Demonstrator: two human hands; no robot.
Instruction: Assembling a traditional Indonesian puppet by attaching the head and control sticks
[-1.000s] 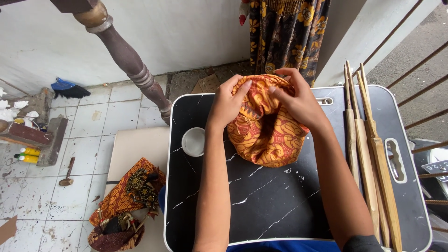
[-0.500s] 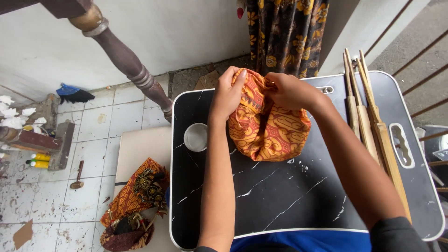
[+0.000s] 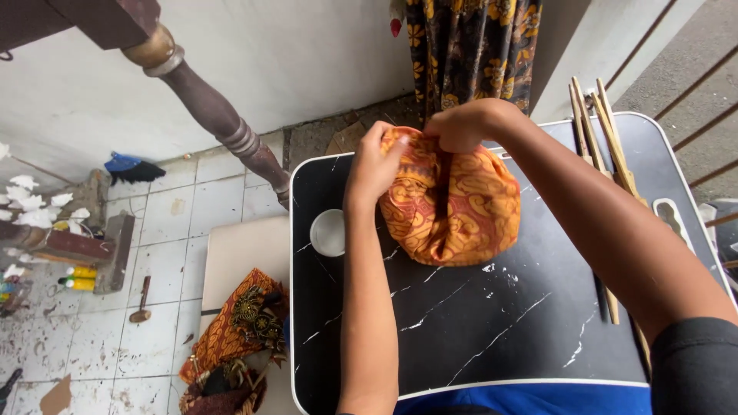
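Note:
A bundle of orange and red patterned cloth (image 3: 453, 207) sits on a small black marble-look table (image 3: 477, 330). My left hand (image 3: 374, 165) grips the cloth's upper left edge. My right hand (image 3: 465, 123) pinches the gathered top of the bundle at its far side. Both forearms reach over the table from the near edge. What is inside the cloth is hidden.
A small white round cup (image 3: 329, 232) sits in the table's left recess. Several wooden sticks (image 3: 607, 154) lie along the table's right side. More patterned cloth (image 3: 234, 338) lies on a low beige surface to the left. A turned wooden post (image 3: 215, 115) and a dark floral curtain (image 3: 469, 46) stand behind.
My right hand has moved from the bundle's right side up to its top, gathering the cloth there. The view has shifted slightly.

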